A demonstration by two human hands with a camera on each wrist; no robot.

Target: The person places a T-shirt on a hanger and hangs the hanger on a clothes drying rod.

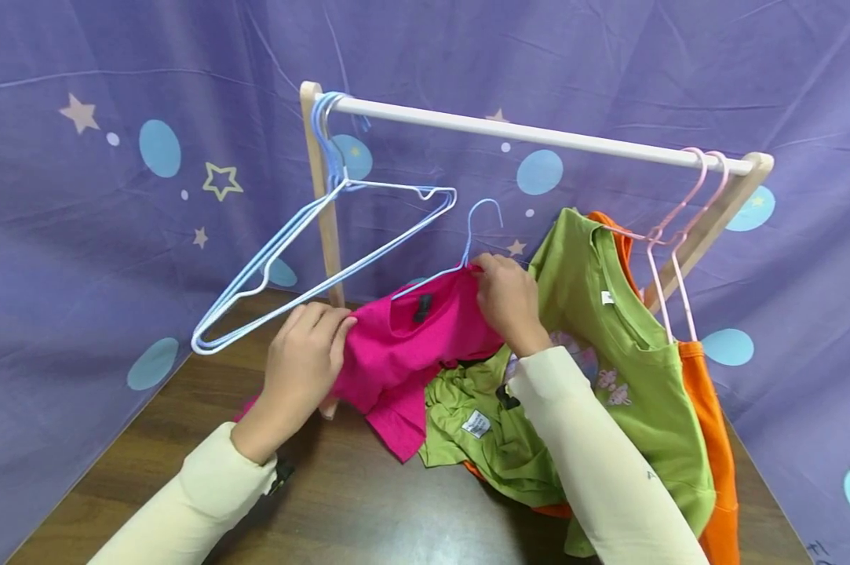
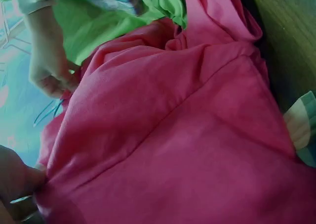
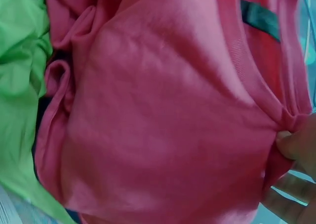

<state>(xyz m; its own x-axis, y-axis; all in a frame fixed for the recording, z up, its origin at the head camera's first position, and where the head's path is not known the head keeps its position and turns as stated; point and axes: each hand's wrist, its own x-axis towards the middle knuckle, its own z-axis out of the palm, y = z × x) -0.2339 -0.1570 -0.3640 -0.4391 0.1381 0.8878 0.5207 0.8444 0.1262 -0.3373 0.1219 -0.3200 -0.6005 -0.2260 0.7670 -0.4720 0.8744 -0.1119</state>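
A magenta T-shirt [image 1: 389, 365] is stretched between my two hands in the head view, with a dark label inside its neckline. My left hand [image 1: 306, 351] pinches the shoulder on the left side. At the opposite shoulder, close to the collar, my right hand [image 1: 507, 298] grips the fabric; the right wrist view shows the thumb [image 3: 291, 145] pressing on the cloth there. A light-blue hanger [image 1: 469, 227] has its hook standing up beside the right hand. One arm of it runs across the neck opening, and the rest is hidden by the shirt and hand.
White and blue hangers [image 1: 269, 259] hang at the left end of the white rail [image 1: 538, 137]. Pink hangers [image 1: 668, 235] at the right end carry a green shirt [image 1: 636, 377] and an orange garment [image 1: 710, 439]. Crumpled green clothing [image 1: 495, 439] lies on the wooden surface [image 1: 340, 494].
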